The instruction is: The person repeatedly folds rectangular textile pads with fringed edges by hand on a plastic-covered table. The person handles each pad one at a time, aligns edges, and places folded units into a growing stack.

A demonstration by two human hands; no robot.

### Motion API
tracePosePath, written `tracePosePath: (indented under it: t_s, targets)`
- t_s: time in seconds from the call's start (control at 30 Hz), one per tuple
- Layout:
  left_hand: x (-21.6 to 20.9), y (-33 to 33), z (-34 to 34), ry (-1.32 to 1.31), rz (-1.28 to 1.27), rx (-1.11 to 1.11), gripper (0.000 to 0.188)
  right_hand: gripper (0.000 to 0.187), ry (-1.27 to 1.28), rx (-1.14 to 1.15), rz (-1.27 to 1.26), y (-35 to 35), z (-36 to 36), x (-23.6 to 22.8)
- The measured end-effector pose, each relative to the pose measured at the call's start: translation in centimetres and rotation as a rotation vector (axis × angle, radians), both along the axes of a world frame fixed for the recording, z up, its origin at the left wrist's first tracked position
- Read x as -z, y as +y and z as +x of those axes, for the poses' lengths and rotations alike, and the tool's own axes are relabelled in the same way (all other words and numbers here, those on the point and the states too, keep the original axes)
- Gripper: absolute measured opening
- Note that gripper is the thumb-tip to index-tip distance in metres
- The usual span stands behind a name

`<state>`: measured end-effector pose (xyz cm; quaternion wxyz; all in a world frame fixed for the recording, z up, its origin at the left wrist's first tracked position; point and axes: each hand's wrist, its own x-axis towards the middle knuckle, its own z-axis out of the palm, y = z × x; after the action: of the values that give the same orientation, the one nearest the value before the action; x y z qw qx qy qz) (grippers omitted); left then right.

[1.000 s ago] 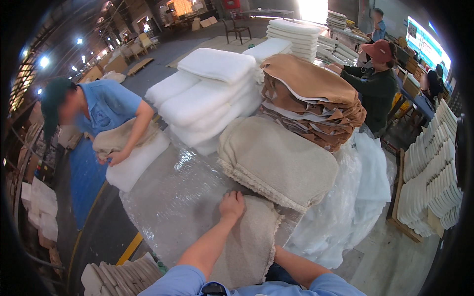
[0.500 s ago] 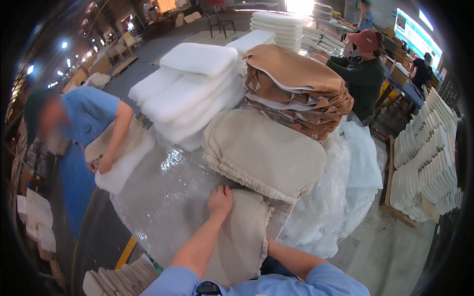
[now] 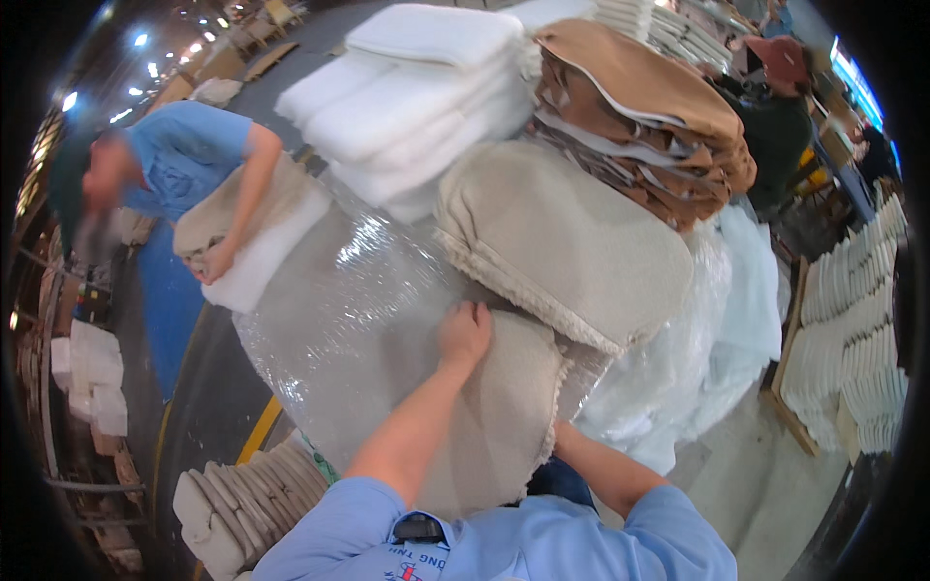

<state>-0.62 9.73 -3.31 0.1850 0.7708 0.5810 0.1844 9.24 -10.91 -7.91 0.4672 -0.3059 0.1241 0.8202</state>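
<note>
A beige fabric piece (image 3: 504, 416) with a frayed right edge lies in front of me on the plastic-wrapped table (image 3: 329, 320). At its far left edge my left hand (image 3: 466, 335) is closed, fingers bunched on the cloth. My right hand (image 3: 561, 438) is by the frayed right edge, low and close to my body; its fingers are hidden behind the fabric. Just beyond lies a stack of beige fabric pieces (image 3: 572, 232) with rounded corners and fringed edges, slightly overlapping the far side of the piece I hold.
White padding (image 3: 407, 97) is piled behind, beside a heap of brown covers (image 3: 649, 107). To the left a co-worker (image 3: 194, 155) handles beige cloth over white padding. Another person (image 3: 775, 126) stands at the far right. Racked cushions (image 3: 843, 329) stand right; more cushions (image 3: 242, 494) sit lower left.
My view has tilted, so the whole scene sits higher and farther right. My left hand keeps its place on the fabric edge, and the right stays at the frayed side.
</note>
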Motion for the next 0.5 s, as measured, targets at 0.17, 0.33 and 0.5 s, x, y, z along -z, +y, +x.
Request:
tracePosePath:
  t_s: [0.17,0.33,0.5]
  targets:
    - [0.6,0.3,-0.2,0.01,0.006,0.008,0.038,0.042,-0.134,0.029,0.089,-1.0,0.4,-0.2]
    - [0.7,0.4,0.1,0.035,-0.005,0.014,0.039,0.041,-1.576,0.02,0.887,-4.5,2.9,-2.5]
    - [-0.5,-0.4,-0.8,0.051,0.148,0.241,0.049,0.019,-2.101,-0.058,0.682,-12.0,8.2,-5.4]
